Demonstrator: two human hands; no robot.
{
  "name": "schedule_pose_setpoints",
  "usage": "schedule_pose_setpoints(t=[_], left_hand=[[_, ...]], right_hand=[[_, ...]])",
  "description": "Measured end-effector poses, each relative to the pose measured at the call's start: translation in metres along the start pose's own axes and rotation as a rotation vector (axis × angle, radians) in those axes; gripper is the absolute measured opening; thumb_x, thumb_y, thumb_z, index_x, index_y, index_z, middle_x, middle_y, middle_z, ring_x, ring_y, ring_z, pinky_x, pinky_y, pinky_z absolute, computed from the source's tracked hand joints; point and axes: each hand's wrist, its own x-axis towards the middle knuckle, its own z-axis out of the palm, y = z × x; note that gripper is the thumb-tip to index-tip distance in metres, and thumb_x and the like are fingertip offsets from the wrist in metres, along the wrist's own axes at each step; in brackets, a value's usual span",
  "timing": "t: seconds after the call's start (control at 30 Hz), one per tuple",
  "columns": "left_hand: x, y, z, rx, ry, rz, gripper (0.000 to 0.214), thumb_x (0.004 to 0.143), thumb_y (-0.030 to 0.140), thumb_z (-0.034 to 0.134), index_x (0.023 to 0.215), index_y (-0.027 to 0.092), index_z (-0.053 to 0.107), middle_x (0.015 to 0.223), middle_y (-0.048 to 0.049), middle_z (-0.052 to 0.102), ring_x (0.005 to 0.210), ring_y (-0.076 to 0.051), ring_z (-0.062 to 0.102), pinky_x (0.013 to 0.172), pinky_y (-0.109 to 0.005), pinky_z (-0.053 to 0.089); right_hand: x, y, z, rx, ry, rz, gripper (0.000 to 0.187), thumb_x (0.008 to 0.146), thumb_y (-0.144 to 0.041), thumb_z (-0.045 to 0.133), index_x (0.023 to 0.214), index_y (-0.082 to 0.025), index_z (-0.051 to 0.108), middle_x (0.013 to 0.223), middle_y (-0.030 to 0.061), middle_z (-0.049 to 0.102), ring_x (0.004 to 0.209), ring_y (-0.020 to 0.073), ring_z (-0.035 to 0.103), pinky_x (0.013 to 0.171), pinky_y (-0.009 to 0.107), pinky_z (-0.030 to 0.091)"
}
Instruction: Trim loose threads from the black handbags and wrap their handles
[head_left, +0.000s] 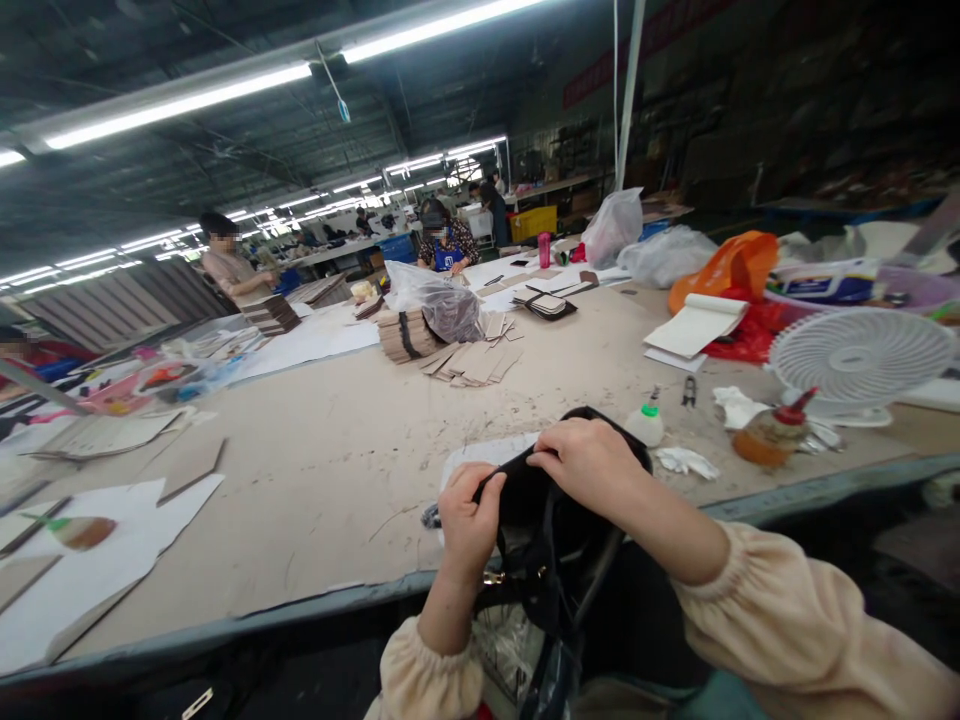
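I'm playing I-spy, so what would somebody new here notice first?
Probably the left hand and right hand pinching the edge of a black bag, low and just right of the middle. Next, the round white fan and the orange plastic bag, both at the right of the table.

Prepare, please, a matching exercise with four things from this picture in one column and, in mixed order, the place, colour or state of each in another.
Column one
1. black bag
2. desk fan
3. red-capped bottle
4. orange plastic bag

Column two
A. lies on the table, beyond the notepad
B. has brown contents
C. is gripped at its edge by the fingers of the left hand and the right hand
D. is white, with a round slatted grille

Right pairs: 1-C, 2-D, 3-B, 4-A.
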Motion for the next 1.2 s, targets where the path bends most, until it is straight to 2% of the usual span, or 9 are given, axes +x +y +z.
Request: schedule_pose_setpoints(t=[0.6,0.8,1.0,1.2], left_hand=[[0.009,-0.001,-0.001,0.074,-0.017,-0.029,0.014,0.080,0.027,0.056,0.072,0.017,0.060,0.071,-0.0001,0.058,0.072,-0.013,0.054,0.067,-0.025,0.042],[0.019,0.001,0.001,0.076,-0.092,0.004,0.014,0.078,0.030,0.059,0.085,0.020,0.068,0.079,-0.0012,0.061,0.076,-0.013,0.056,0.071,-0.026,0.044],[0.031,0.001,0.005,0.036,-0.082,0.002,0.016,0.078,0.030,0.059,0.077,0.019,0.071,0.076,-0.0022,0.062,0.072,-0.013,0.058,0.067,-0.025,0.046],[0.036,-0.004,0.007,0.038,-0.082,0.017,0.016,0.078,0.030,0.058,0.076,0.019,0.070,0.078,-0.0024,0.063,0.074,-0.014,0.058,0.070,-0.025,0.046]], right_hand=[[0.002,0.005,0.003,0.023,0.000,0.047,0.021,0.083,-0.036,0.053,0.079,-0.025,0.070,0.080,0.0022,0.069,0.081,0.0174,0.059,0.070,0.027,0.037],[0.005,0.007,0.004,0.020,0.014,0.055,0.020,0.081,-0.036,0.054,0.077,-0.025,0.070,0.078,0.0023,0.069,0.079,0.0174,0.059,0.069,0.027,0.037],[0.007,0.009,0.003,0.017,0.000,0.055,0.021,0.082,-0.039,0.054,0.078,-0.025,0.070,0.080,0.0025,0.069,0.080,0.0175,0.059,0.069,0.027,0.037],[0.014,0.009,0.002,-0.019,-0.008,0.060,0.024,0.082,-0.040,0.053,0.078,-0.024,0.070,0.080,0.0041,0.070,0.079,0.0183,0.060,0.068,0.028,0.037]])
